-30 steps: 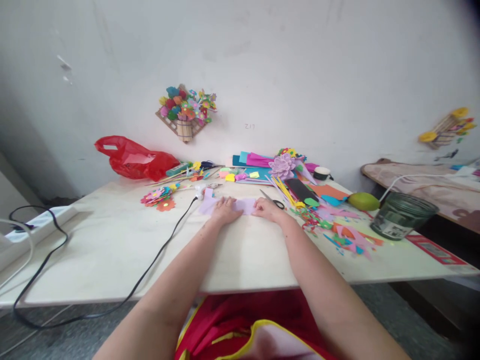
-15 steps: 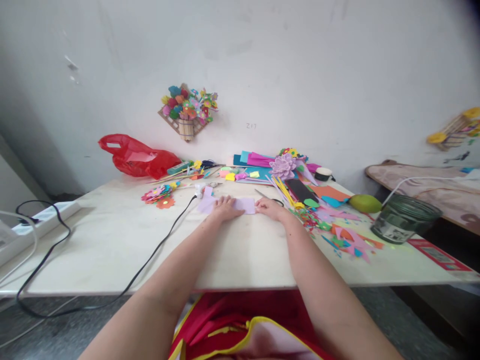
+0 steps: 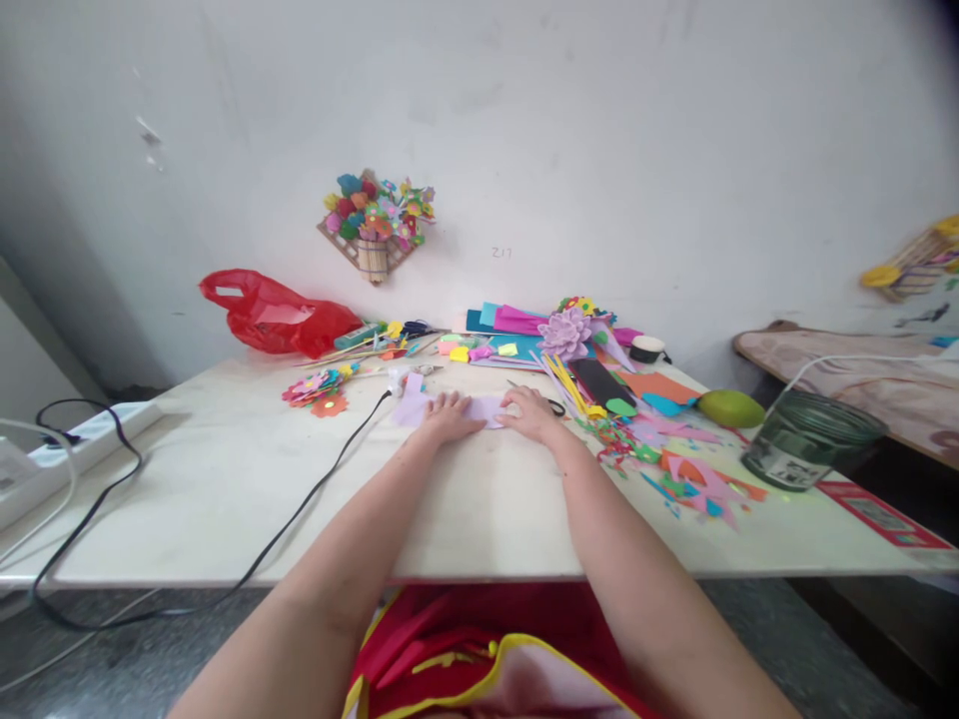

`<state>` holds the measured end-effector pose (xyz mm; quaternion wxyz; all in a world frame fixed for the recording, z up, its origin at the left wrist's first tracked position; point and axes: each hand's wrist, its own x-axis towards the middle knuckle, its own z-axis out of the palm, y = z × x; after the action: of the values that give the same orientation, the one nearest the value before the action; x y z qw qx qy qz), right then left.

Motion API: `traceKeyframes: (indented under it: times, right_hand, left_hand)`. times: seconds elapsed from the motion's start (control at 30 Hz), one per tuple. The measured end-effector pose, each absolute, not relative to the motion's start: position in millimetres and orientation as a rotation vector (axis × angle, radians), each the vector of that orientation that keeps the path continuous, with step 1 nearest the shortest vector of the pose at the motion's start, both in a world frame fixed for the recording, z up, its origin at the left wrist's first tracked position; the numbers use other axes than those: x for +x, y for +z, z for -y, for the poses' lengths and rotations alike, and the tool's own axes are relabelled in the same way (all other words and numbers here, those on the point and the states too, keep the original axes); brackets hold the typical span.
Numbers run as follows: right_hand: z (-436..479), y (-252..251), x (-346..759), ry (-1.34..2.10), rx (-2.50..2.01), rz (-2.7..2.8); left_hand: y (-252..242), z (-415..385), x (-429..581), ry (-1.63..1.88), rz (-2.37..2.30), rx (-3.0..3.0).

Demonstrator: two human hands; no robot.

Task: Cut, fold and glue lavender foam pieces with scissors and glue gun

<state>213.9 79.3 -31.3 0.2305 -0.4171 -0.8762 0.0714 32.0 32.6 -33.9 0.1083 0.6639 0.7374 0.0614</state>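
Observation:
A lilac craft sheet (image 3: 483,410) lies on the table in front of me, partly covered by both hands. My left hand (image 3: 448,417) rests flat on it with the fingers spread. At the sheet's right end, my right hand (image 3: 530,414) pinches the edge between thumb and fingers. Scissors, with a black handle (image 3: 555,407) showing, lie partly hidden behind the right hand. Just beyond the left hand is a white glue-gun-like tool (image 3: 397,379) on a black cord (image 3: 330,474).
Stacked paper flowers (image 3: 319,387) and a red plastic bag (image 3: 277,320) are at left. Coloured scraps (image 3: 700,484), yellow strips (image 3: 567,379) and a green glass jar (image 3: 813,439) are at right. A large lilac flower (image 3: 565,332) lies at the back. A power strip (image 3: 90,439) borders the left side.
My right hand has moved slightly left along the lilac sheet, and its right end now sits farther under the fingers. My left hand has stayed in place.

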Motion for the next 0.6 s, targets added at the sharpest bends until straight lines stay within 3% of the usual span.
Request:
traceKeyframes:
  times: [0.23, 0.6]
  right_hand:
    - [-71, -31, 198, 0.202, -1.542, 2.607]
    - [-77, -32, 211, 0.333, -1.599, 2.635]
  left_hand:
    - [-38, -35, 32, 0.239, -2.190, 1.978]
    - [-32, -28, 22, 0.139, -2.245, 1.896]
